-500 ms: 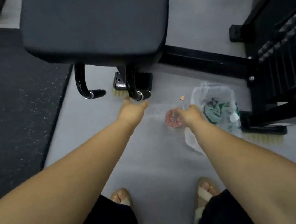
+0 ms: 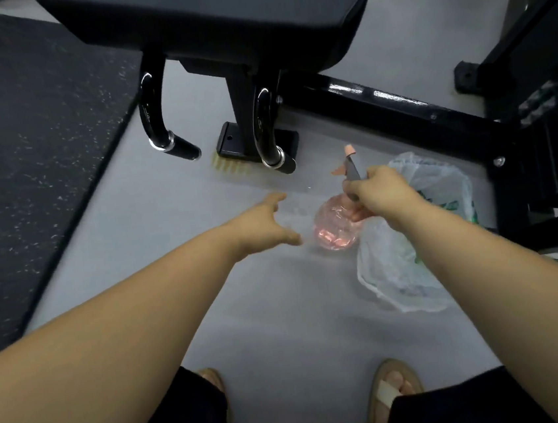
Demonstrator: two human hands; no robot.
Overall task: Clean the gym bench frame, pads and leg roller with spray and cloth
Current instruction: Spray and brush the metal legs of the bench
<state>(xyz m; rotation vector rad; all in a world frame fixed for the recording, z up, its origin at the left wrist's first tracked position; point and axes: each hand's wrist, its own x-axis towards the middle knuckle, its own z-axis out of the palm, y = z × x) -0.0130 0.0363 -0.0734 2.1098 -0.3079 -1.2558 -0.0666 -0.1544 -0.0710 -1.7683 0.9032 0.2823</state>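
Note:
A black bench pad [image 2: 216, 18] fills the top of the view, with glossy black curved frame handles [image 2: 154, 121] and a floor foot plate [image 2: 229, 144] under it. My right hand [image 2: 379, 194] grips the neck of a pink clear spray bottle [image 2: 336, 229], its nozzle pointing up and left. My left hand [image 2: 265, 223] hovers above the grey floor with fingers spread, holding nothing, just left of the bottle. No cloth shows.
A clear plastic bag [image 2: 421, 231] with green print lies on the floor under my right arm. A black frame bar [image 2: 380, 104] runs right toward a dark machine [image 2: 546, 148]. A speckled black mat [image 2: 29, 141] covers the left. My sandalled feet are below.
My left hand has drawn back from the bench handle toward me and spread open. My right hand has lifted the spray bottle a little. The view has moved closer to the bench.

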